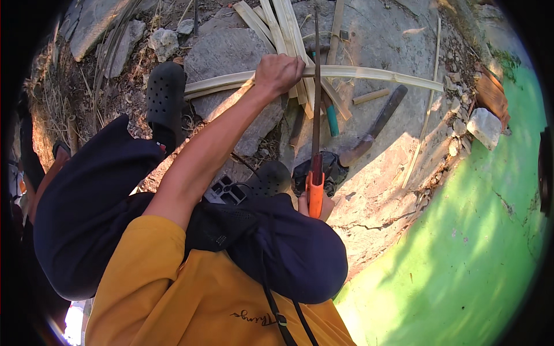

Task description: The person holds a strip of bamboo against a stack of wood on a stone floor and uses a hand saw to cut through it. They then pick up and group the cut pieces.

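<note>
My left hand [280, 73] is closed in a fist around a long pale strip [375, 74], possibly split bamboo, lying crosswise. In my right hand [327, 208], partly hidden behind the handle, is a handsaw [315, 193] with an orange grip. Its long narrow blade points away from me and crosses the strip just right of my left fist; whether the teeth touch it I cannot tell. More pale strips [284, 26] lie in a bundle beyond and under the fist. A teal tube [332, 119] and a dark-bladed knife [388, 111] with a wooden handle rest nearby.
A black plastic bag [333, 167] sits beside the saw handle. My dark clogs [166, 95] stand on stony ground among flat rocks [228, 55]. A short stick [371, 96] lies on the slab. At right are a white stone [483, 128] and a green surface [461, 248].
</note>
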Demonstrator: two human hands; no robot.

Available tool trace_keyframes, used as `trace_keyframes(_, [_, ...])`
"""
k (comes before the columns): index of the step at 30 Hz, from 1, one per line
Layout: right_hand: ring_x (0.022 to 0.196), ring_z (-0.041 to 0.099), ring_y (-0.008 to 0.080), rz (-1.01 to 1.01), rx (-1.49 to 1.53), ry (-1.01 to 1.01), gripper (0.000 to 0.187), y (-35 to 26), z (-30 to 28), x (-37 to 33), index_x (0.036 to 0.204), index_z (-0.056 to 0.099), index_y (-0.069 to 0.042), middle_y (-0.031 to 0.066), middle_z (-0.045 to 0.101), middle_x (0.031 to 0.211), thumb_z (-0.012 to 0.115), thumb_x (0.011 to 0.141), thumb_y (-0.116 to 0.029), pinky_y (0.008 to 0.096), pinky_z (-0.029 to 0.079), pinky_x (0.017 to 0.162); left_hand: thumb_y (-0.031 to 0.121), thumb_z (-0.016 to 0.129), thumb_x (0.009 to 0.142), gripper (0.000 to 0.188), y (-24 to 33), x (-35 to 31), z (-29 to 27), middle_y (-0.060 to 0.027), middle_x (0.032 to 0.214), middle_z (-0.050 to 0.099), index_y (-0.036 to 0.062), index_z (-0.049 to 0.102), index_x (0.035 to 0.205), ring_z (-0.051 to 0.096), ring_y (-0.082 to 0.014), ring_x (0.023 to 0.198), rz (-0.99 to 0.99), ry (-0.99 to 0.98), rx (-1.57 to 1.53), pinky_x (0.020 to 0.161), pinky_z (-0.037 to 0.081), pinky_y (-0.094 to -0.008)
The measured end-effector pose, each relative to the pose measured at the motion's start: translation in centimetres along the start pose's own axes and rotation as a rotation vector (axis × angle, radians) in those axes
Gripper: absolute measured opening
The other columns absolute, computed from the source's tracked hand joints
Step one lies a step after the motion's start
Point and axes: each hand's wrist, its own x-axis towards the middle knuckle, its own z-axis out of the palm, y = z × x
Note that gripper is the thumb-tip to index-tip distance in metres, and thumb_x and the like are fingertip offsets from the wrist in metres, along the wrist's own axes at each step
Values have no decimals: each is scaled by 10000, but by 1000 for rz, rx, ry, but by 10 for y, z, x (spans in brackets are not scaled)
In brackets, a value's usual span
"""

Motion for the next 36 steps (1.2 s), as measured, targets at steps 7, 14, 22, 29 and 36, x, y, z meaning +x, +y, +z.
trace_keyframes(7, [557, 572, 94, 74, 149, -151, 410, 0, 19, 75, 1188, 726, 23, 60, 601, 632, 646, 786, 6, 254, 476, 580, 355, 437, 1025, 536, -1, 9, -2, -223, 678, 668, 26, 701, 694, 673, -418, 627, 17, -3, 22, 627, 554, -517])
trace_keyframes(14, [749, 651, 184, 478, 230, -137, 404, 2, -54, -111, 1195, 685, 85, 132, 679, 816, 660, 811, -39, 322, 523, 732, 345, 444, 1018, 508, -7, 4, -3, -208, 730, 687, 32, 699, 709, 679, -416, 671, -35, 31, 5, 650, 552, -525])
trace_keyframes(22, [682, 672, 162, 35, 144, 319, 450, 2, -77, -60, 1213, 694, 94, 119, 706, 757, 661, 812, -107, 308, 539, 678, 348, 441, 1024, 505, 1, 4, -6, -180, 746, 713, 58, 727, 726, 701, -383, 674, 1, 119, -46, 650, 574, -485])
trace_keyframes(29, [1041, 671, 235, 268, 409, 435, 475, 17, -53, -79, 1334, 558, 173, 233, 662, 1230, 551, 896, -13, 420, 562, 1008, 565, 542, 970, 540, 12, 2, -40, -200, 844, 723, 59, 731, 957, 707, -395, 799, -17, -175, -188, 724, 548, -510])
trace_keyframes(36, [628, 585, 148, 300, 208, 451, 434, 8, -36, -87, 1178, 590, 195, 97, 596, 714, 607, 905, -141, 397, 616, 873, 413, 773, 842, 490, 3, 3, -49, -190, 929, 726, 62, 647, 1160, 710, -376, 856, 232, -183, -226, 745, 542, -482])
